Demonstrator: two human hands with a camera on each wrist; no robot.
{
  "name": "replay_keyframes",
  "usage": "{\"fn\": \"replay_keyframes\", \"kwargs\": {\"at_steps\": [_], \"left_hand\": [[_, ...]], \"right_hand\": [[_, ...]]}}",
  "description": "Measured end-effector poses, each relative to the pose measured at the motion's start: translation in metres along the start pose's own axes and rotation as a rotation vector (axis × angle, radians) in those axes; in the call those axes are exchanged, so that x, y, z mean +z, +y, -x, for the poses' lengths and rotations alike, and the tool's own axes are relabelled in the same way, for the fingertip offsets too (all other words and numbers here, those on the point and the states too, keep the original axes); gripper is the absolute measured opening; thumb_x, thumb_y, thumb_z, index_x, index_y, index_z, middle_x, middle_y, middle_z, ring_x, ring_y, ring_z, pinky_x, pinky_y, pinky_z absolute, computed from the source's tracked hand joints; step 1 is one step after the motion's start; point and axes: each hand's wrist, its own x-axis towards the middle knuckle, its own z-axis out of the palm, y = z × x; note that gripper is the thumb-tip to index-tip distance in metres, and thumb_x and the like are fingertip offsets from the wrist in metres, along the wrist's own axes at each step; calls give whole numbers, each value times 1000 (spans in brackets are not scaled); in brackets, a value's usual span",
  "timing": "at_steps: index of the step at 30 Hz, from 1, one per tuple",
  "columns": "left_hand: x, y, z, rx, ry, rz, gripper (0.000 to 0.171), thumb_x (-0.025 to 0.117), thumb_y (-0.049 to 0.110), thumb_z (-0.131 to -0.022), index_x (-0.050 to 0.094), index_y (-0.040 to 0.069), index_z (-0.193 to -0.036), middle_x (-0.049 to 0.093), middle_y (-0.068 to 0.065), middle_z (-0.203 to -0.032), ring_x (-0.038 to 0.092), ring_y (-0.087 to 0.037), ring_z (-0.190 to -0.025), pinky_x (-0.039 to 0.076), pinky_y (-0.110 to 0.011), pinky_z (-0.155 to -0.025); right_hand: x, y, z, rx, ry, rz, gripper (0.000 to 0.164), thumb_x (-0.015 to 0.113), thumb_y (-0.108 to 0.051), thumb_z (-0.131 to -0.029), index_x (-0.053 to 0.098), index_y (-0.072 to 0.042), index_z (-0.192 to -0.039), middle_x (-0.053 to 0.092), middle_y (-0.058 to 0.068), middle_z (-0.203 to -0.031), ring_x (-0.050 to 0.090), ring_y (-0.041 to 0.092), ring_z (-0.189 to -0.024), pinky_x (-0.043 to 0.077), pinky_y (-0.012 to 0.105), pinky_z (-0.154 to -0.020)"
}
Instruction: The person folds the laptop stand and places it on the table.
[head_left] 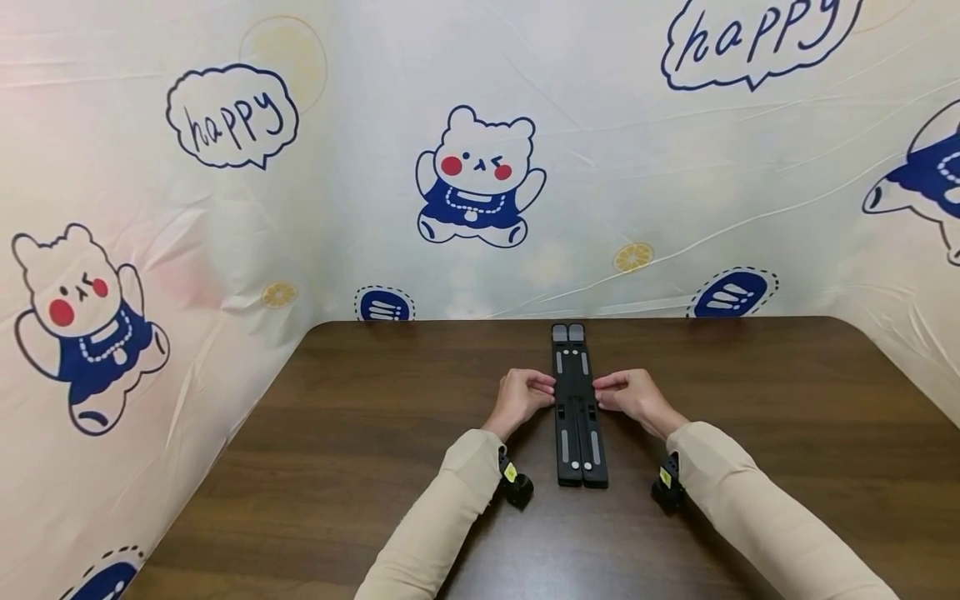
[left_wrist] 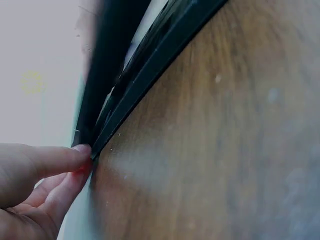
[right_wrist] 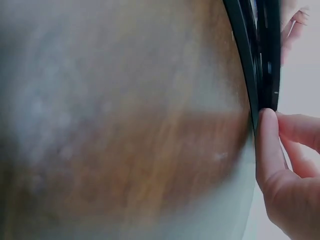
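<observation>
A black folding laptop stand (head_left: 573,392), folded narrow, lies lengthwise on the table, with grey pads on its bars and two grey tips at its far end. From the left side, my left hand (head_left: 521,398) pinches its edge near the middle with thumb and fingertips. My right hand (head_left: 633,396) pinches the opposite edge at about the same height. Close up in the left wrist view, the stand's bars (left_wrist: 147,82) show a narrow gap between upper and lower layers, meeting at the fingertips. The right wrist view shows similar layered bars (right_wrist: 245,55) above the thumb.
The brown wooden table (head_left: 337,467) has rounded far corners. Behind it and along both sides hangs a pale printed curtain (head_left: 600,183) with cartoon bears. Small black cameras are strapped at the left wrist (head_left: 516,487) and right wrist (head_left: 666,487), close above the table.
</observation>
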Motion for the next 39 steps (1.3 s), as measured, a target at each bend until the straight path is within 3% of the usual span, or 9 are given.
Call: {"fn": "replay_keyframes", "kwargs": {"at_steps": [7, 13, 22, 26, 30, 32, 35, 39], "left_hand": [[-2, -6, 5, -32, -24, 99, 23, 70, -8, -68, 67, -3, -90, 66, -11, -76, 64, -15, -68, 51, -22, -60], [-2, -8, 9, -70, -30, 198, 25, 69, -10, -67, 66, -6, -91, 66, -15, -80, 65, -19, -72, 51, -24, -61], [-5, -7, 6, -64, -66, 178, 23, 68, -7, -70, 65, -6, -93, 66, -15, -83, 64, -18, -74, 51, -23, -64], [-9, -4, 7, -24, -127, 100, 20, 64, -4, -75, 64, -8, -95, 66, -16, -85, 63, -19, -75, 50, -23, -65], [-16, 3, 9, 8, -155, -71, 24, 60, 6, -83, 61, -6, -104, 64, -14, -94, 61, -21, -84, 49, -26, -72], [-19, 8, 9, 10, -140, -153, 32, 58, 13, -86, 56, -4, -113, 61, -14, -106, 58, -23, -95, 47, -31, -79], [-22, 14, 9, 26, -82, -240, 45, 53, 21, -89, 44, 0, -127, 48, -14, -125, 46, -26, -113, 38, -38, -92], [-25, 19, 9, 86, 9, -369, 58, 51, 31, -90, 29, 5, -137, 28, -11, -141, 23, -25, -129, 22, -46, -102]], "right_hand": [[5, 3, 0, -33, 6, 146, 22, 60, 1, -81, 60, 9, -101, 63, 18, -92, 58, 13, -73, 51, 28, -68], [7, 4, 1, -23, -12, 145, 20, 59, 4, -81, 59, 11, -99, 64, 17, -88, 57, 12, -73, 50, 27, -66], [3, 3, 0, 16, -42, 141, 21, 58, 0, -83, 57, 8, -103, 62, 16, -92, 56, 15, -77, 49, 29, -71], [3, 4, 5, 38, -100, 80, 27, 54, -6, -87, 53, 9, -110, 58, 19, -101, 56, 21, -86, 47, 33, -79], [1, 3, 13, 13, -159, 55, 37, 48, -14, -92, 45, 12, -118, 51, 25, -113, 54, 30, -101, 44, 38, -85], [0, -1, 17, -60, -147, 144, 44, 46, -21, -93, 42, 11, -122, 47, 27, -118, 50, 34, -106, 42, 41, -87], [-1, -11, 20, -176, -63, 354, 57, 46, -34, -92, 36, 9, -128, 40, 28, -127, 41, 38, -114, 35, 49, -91], [2, -23, 20, -305, 61, 584, 72, 47, -45, -88, 27, 6, -135, 24, 27, -138, 19, 41, -126, 15, 58, -98]]}}
